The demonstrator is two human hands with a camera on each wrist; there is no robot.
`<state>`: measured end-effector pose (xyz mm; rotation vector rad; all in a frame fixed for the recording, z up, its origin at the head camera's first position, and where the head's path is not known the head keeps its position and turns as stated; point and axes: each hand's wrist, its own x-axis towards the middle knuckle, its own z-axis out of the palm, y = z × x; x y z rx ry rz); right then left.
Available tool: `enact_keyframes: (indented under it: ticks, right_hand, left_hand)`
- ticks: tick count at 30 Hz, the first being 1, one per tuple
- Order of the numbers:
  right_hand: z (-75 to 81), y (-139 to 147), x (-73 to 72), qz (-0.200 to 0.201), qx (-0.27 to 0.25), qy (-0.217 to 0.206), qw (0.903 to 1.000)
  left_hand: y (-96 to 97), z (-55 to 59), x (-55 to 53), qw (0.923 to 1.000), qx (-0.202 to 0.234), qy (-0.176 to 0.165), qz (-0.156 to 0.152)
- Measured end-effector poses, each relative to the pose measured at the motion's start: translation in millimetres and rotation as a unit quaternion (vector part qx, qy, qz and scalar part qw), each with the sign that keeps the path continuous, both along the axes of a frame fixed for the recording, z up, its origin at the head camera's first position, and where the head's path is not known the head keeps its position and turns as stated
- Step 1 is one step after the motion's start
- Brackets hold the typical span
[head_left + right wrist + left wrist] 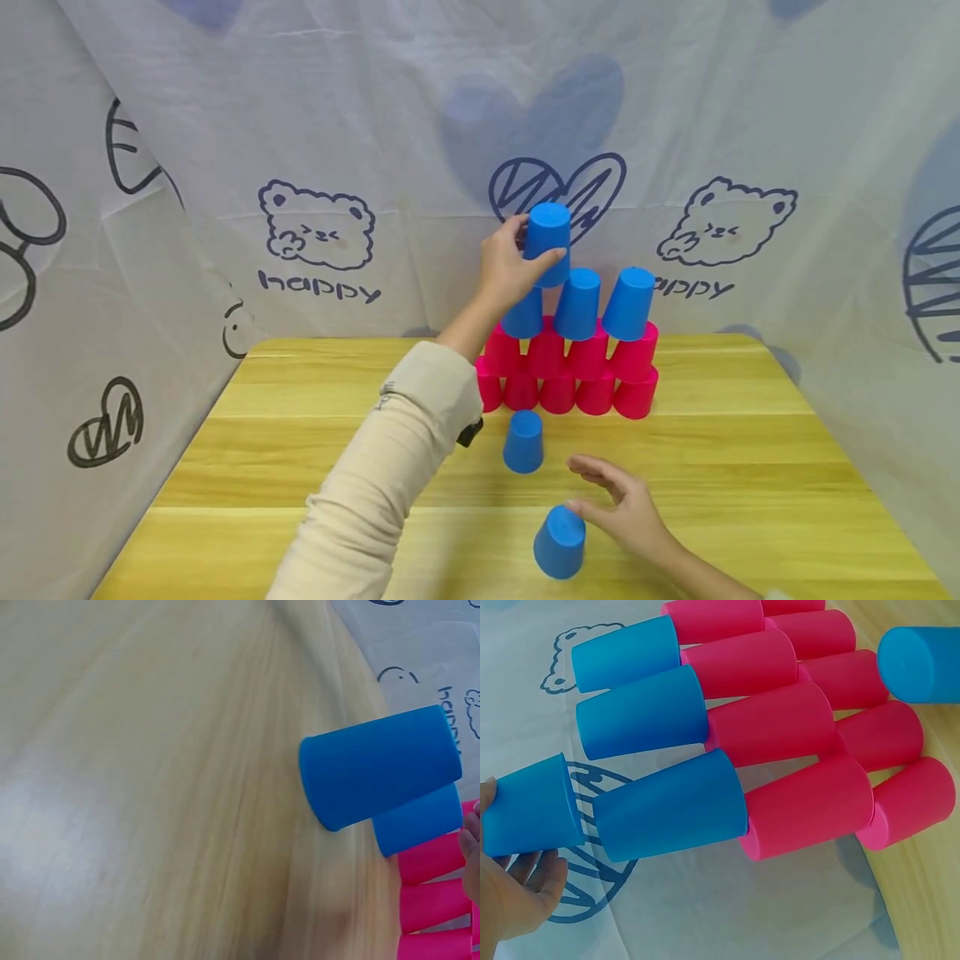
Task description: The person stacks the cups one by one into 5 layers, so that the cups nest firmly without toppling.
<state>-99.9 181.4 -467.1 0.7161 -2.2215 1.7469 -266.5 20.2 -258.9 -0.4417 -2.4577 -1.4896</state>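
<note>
My left hand (504,265) grips an upside-down blue cup (549,242) by its sides, above the left part of a stack. In the left wrist view, a small gap separates this held cup (532,808) from the nearest stacked blue cup (671,806). The stack has two rows of pink cups (557,392) with three blue cups (577,304) on top, all upside down. Near the front, my right hand (630,512) has its fingers spread from the thumb, beside a blue cup (558,546). Whether the thumb touches that cup, I cannot tell.
Another upside-down blue cup (522,443) stands between the stack and the front cup. The wooden table (322,417) reaches back to a white cloth (420,167) printed with bears and hearts. More cloth hangs at both sides.
</note>
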Motion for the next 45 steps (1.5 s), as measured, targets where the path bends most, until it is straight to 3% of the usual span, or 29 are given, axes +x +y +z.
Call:
enact_keyframes:
  ticks: [13,22,25,32,39,45]
  right_hand:
    - [-12.0,7,8.8,0.033,0.090,-0.040,0.9946]
    - [-23.3,11,16.0,0.049,0.116,-0.157,0.9796]
    - [-29.2,11,18.4,0.057,0.118,-0.149,0.9802]
    - [-37.5,11,20.3,0.059,0.117,-0.066,0.9892]
    - [-40.6,11,19.4,0.053,0.114,-0.084,0.9884]
    - [-42.6,10,18.3,0.071,0.105,-0.087,0.9881]
  left_hand:
    - [3.3,6.7,-4.2,1.0000,0.001,-0.008,0.004]
    - [9.2,6.4,-6.3,0.9996,-0.015,-0.019,0.010]
    - [12.2,6.1,-5.8,0.9996,-0.016,-0.023,0.010]
    - [17.1,3.2,-4.6,0.9997,-0.012,-0.021,0.001]
    - [19.3,1.3,-6.6,0.9997,-0.008,-0.022,0.006]
    - [19.5,-3.6,-10.4,0.9994,-0.010,-0.031,0.011]
